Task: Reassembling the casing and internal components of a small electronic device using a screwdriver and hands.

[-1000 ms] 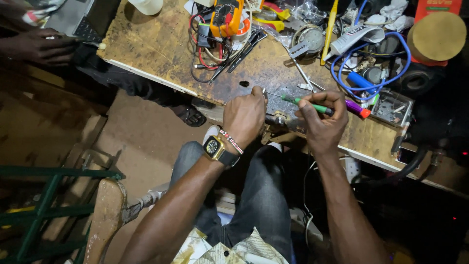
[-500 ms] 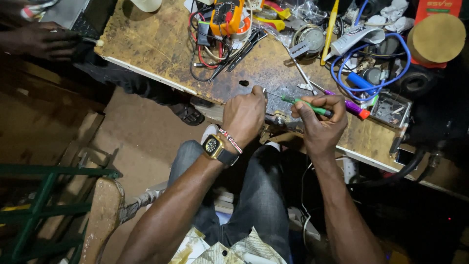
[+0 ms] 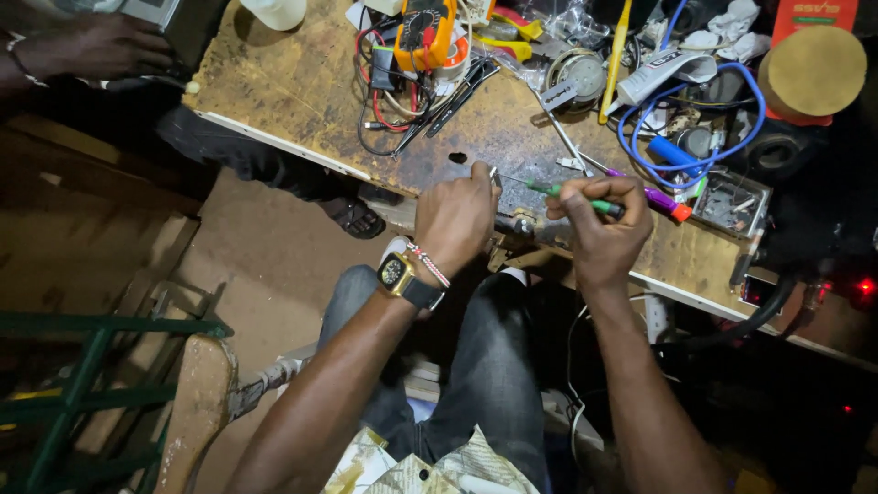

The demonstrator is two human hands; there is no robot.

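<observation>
Two hands work side by side at the near edge of a worn wooden workbench. The right hand pinches a green-handled screwdriver, its thin shaft running toward nine o'clock. The left hand is curled closed at the shaft's tip; what it grips cannot be made out. A gold wristwatch sits on the left wrist.

At three o'clock from the right hand lies a purple-and-orange marker, and just past it an open metal box with small parts inside, too small to tell. At one o'clock a blue cable loops around a blue cylinder. At eleven o'clock from the left hand, an orange multimeter rests among red and black leads. A round cork-coloured lid sits at two o'clock. At ten o'clock, well apart, another person's hand rests at the bench corner.
</observation>
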